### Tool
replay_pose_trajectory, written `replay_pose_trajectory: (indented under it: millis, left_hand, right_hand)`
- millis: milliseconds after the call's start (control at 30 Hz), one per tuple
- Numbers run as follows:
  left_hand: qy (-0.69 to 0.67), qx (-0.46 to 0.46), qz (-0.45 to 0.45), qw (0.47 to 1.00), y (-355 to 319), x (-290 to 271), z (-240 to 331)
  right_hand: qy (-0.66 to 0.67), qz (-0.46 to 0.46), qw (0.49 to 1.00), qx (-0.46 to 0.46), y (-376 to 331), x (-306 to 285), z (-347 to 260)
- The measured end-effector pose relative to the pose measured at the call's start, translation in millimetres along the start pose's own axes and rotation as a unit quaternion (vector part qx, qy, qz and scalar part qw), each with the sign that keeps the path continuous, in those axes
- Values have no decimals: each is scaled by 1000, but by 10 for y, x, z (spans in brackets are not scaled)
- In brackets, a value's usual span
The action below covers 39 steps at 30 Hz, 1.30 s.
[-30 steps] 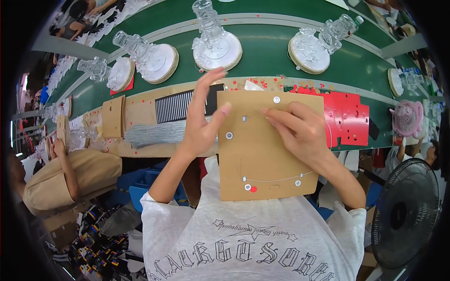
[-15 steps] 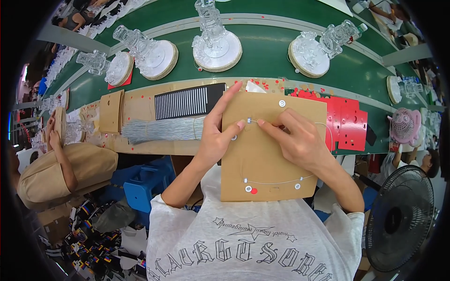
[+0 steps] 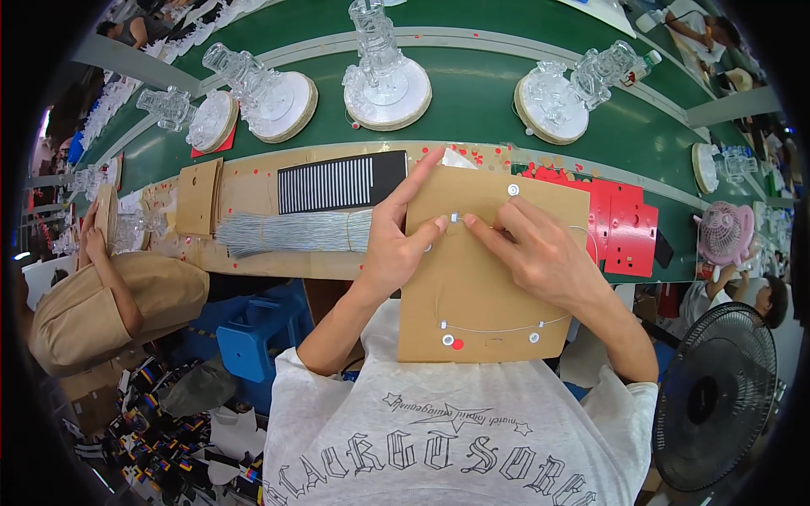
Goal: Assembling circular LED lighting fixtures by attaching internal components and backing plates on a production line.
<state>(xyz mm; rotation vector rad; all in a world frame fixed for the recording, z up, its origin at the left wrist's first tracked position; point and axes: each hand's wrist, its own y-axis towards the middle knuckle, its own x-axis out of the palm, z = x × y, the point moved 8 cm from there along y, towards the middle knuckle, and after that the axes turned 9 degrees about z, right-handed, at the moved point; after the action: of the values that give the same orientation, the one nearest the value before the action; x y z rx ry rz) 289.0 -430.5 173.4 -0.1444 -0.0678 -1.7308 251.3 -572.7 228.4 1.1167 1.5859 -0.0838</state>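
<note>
Left hand (image 3: 395,253): gripping the cardboard sheet (image 3: 489,287) by its left edge. Right hand (image 3: 540,249): fingers bunched over the sheet's upper part (whether gripping, I cannot tell). Sheet: between both hands.

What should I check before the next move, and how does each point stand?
1. Cardboard sheet steadied: ok; the left hand is at its left edge, thumb on its face.
2. Right hand in position: ok; a fingertip is just right of the upper clip.
3. Wire seated in that clip: cannot tell; too small, and fingertips crowd it.
4. Lower wire spanning both lower clips: ok.
5. Wire loop kept within the sheet: not ok; it bulges past the right edge.
6. Spare wire bundle at hand: ok; it lies on the left.
</note>
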Motion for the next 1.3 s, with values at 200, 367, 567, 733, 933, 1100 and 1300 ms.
replay_pose_trajectory:
  millis: [200, 367, 567, 733, 933, 1100, 1300]
  left_hand:
    - [-20, -24, 8, 999, 20, 31, -58]
    - [-11, -18, 3, 1000, 40, 60, -67]
    - [-20, -20, 4, 1000, 44, 96, -98]
    - [-24, -28, 6, 999, 51, 150, -144]
    - [-51, -29, -8, 998, 77, 174, -190]
    - [-47, -27, -18, 998, 107, 215, -196]
    - [-68, -42, 13, 997, 112, 229, -229]
  right_hand:
    - [-31, 5, 998, -50, -34, 12, -15]
    - [-38, 16, 997, -71, -27, 39, -15]
    - [-14, 35, 998, -58, -90, -65, 98]
    - [-49, 36, 994, -85, -117, -44, 91]
    - [-31, 48, 994, -98, -65, -33, 169]
    - [-68, 53, 991, -101, -107, -85, 193]
    - [-58, 69, 988, -123, -87, -17, 225]
